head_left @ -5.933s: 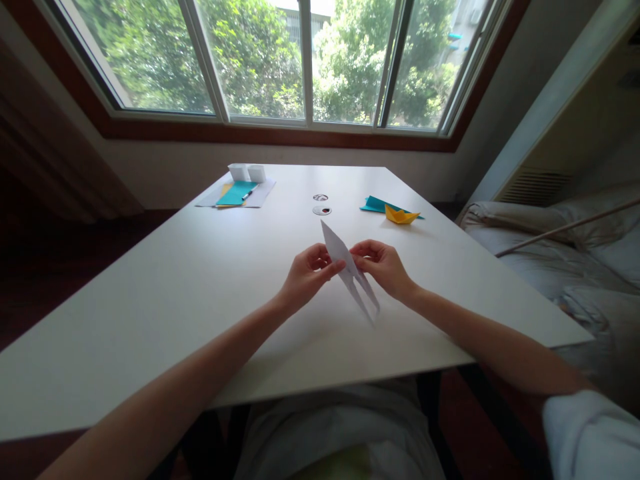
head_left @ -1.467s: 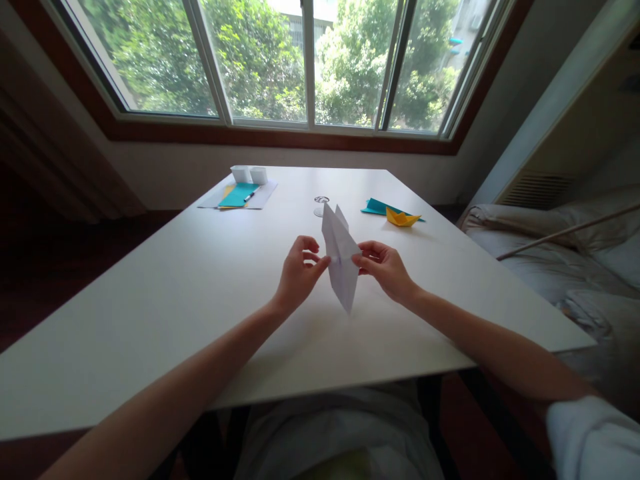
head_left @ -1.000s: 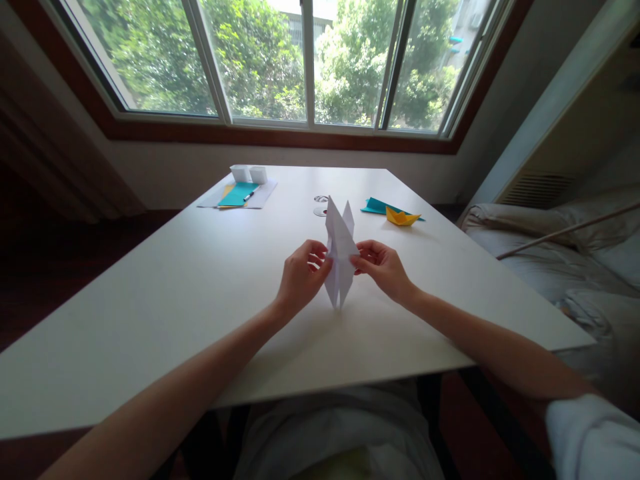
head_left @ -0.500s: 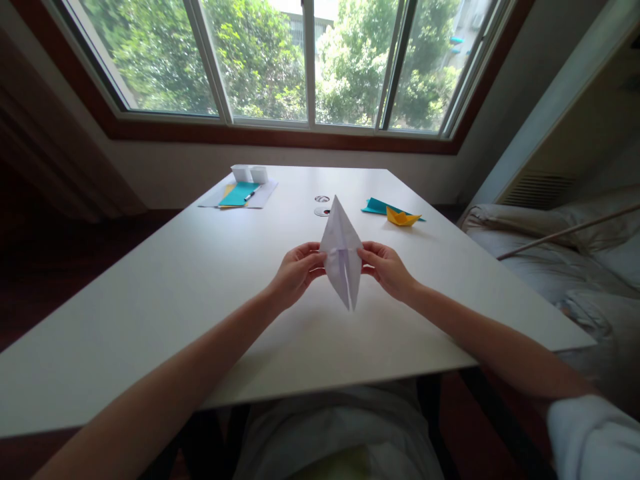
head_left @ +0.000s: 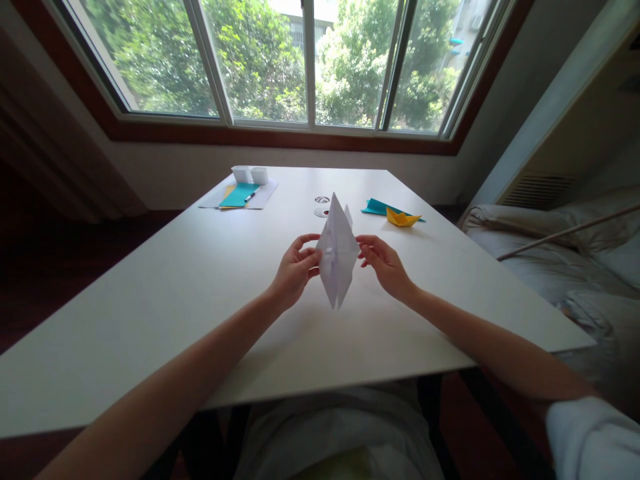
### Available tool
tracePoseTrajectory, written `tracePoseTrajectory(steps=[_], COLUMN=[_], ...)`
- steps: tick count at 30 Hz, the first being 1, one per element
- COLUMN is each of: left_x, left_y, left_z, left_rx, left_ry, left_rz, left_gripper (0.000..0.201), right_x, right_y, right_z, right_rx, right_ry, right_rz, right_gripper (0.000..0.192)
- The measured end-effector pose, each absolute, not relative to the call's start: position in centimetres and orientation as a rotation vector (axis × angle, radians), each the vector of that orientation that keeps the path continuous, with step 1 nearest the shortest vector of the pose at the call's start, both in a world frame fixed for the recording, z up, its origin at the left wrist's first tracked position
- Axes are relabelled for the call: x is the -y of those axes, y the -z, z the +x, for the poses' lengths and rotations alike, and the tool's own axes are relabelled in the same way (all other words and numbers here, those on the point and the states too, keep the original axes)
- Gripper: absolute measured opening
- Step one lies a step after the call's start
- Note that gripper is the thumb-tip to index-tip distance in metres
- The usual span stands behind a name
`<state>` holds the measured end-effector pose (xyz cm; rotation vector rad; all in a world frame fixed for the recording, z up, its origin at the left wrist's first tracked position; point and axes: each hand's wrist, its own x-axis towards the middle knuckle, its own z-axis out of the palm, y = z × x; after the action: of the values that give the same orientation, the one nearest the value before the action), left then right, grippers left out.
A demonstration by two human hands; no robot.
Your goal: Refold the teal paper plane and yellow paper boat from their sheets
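Your folded white paper [head_left: 338, 257] is hiding part of the round inserts [head_left: 321, 205] behind it, and your elbows are getting cropped at the bottom edge.

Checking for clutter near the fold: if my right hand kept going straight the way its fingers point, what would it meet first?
The right hand points leftward at the folded white paper it pinches; that comes first. Past it, probably the left hand, though depth is unclear.

Both arms stretched forward, left hand [head_left: 295, 270] and right hand [head_left: 384, 265] close together, fingers curled and pinching.
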<state>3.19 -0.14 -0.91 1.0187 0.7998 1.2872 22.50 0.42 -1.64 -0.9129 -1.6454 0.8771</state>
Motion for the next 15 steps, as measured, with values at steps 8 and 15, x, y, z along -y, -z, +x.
tracePoseTrajectory(steps=[8,15], left_x=[0.1,0.64], left_y=[0.91,1.3], left_z=[3.34,3.96], left_rx=[-0.733,-0.742], left_ry=[-1.247,-0.986], left_rz=[0.886,0.901], left_gripper=[0.047,0.044], right_x=[-0.01,0.09], right_y=[1.73,1.88], right_z=[22.1,21.74], right_rx=[1.491,1.456], right_ry=[-1.179,-1.418], right_rz=[-0.939,-0.835], right_gripper=[0.046,0.039])
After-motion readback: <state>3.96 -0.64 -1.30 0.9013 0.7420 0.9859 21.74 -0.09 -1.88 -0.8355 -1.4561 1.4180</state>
